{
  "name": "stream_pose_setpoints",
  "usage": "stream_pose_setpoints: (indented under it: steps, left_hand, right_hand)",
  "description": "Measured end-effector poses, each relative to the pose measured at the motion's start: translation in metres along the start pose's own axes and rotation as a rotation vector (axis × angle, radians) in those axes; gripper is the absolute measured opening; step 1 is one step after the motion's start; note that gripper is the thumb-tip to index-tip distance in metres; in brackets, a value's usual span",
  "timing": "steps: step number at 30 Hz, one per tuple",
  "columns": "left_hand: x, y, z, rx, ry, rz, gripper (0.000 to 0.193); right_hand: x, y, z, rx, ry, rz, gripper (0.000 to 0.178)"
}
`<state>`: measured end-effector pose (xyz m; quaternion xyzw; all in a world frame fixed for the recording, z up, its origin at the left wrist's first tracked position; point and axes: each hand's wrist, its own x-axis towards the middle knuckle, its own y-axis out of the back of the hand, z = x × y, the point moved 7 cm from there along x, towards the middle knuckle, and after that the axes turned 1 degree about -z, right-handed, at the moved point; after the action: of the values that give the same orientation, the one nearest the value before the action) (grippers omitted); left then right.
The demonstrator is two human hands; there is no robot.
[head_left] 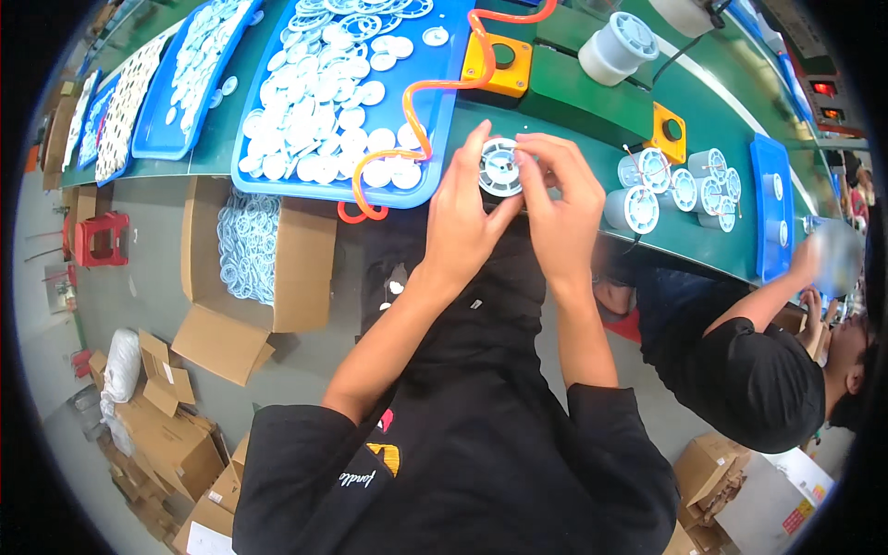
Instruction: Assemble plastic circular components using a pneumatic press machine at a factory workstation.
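L hand (458, 217): on l. side of wht rnd part (500, 178)
R hand (560, 203): on its r. side, fingertips at rim
Tray (440, 122): blue, l. of hands, piled w/ wht discs (305, 111); orange cord (444, 85) over r. edge
Spools (640, 209): grp on green counter (684, 239), r. of hands
Btn boxes (499, 68): 2, yellow, at ends of green bar (578, 102)
Carton (305, 277): open, below tray, w/ lt-blue rings (248, 245)
Co-worker (763, 384): far r., blk top

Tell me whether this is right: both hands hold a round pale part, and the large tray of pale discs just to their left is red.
Not quite: in the head view the large tray of pale discs is blue, not red. The left hand and right hand do hold a round pale part.
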<state>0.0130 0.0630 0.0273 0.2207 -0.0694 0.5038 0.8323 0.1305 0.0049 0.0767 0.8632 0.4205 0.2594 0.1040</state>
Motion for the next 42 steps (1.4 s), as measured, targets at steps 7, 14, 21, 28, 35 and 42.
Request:
stream_pose_setpoints:
  steps: [7,14,21,28,35,42]
  left_hand:
    - [0.007,-0.004,0.013,0.217,-0.196,0.051,0.081]
    - [0.018,-0.003,0.014,0.166,-0.231,-0.117,0.075]
    - [0.008,-0.008,0.007,0.224,-0.161,0.101,0.077]
    - [0.012,-0.01,-0.005,0.167,-0.192,0.01,0.078]
    - [0.017,-0.014,0.003,0.132,-0.236,-0.049,0.076]
    - [0.009,-0.002,-0.015,-0.07,-0.068,-0.346,0.063]
  right_hand:
    - [-0.002,0.003,0.054,0.399,-0.376,0.061,0.014]
    - [0.017,0.028,0.039,-0.187,-0.377,0.066,0.019]
    - [0.017,-0.105,-0.108,-0.454,0.404,-0.323,0.02]
    - [0.045,-0.195,-0.064,-0.558,0.283,-0.579,0.015]
    - [0.06,-0.166,-0.057,-0.466,0.303,-0.519,0.016]
    - [0.02,-0.054,-0.073,-0.255,0.275,-0.185,0.019]
